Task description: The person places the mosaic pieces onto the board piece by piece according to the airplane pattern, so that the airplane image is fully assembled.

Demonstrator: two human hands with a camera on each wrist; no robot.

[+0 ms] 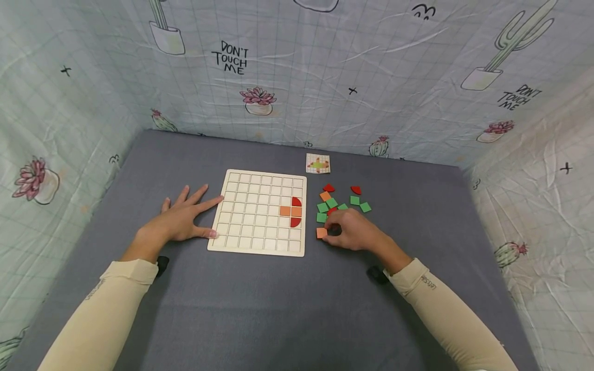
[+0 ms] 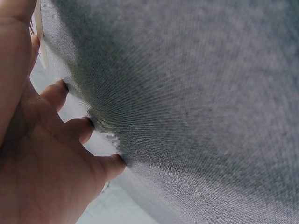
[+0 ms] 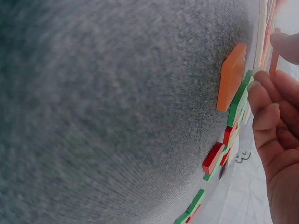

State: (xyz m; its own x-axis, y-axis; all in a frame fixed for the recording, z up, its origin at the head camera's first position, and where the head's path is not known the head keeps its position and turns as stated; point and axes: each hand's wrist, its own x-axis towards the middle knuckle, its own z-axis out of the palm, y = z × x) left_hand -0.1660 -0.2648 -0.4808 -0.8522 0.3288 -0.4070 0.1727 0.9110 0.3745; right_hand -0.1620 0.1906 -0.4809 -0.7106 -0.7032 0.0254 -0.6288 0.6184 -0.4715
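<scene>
My left hand (image 1: pixel 178 219) lies spread at the left side of a pale wooden grid board (image 1: pixel 260 178). Its thumb and index fingertip touch the board's edge, while the other fingertips press the cloth in the left wrist view. On the board's right side sit two orange square tiles (image 1: pixel 296 212) between two red quarter-round tiles (image 1: pixel 295 222). My right hand (image 1: pixel 355 230) is by the loose tiles, thumb and finger pinching an orange tile (image 3: pixel 274 53) seen nearly edge-on. Another orange tile (image 3: pixel 232 77) rests on the cloth beside a green tile (image 3: pixel 239 103).
Several green square tiles (image 1: pixel 355 200), some red quarter-round tiles (image 1: pixel 356 190) and an orange tile (image 1: pixel 326 196) lie loose right of the board. A small pattern card (image 1: pixel 318 164) is behind them. Printed cloth (image 1: pixel 306 118) hangs around the grey tabletop (image 1: pixel 260 309).
</scene>
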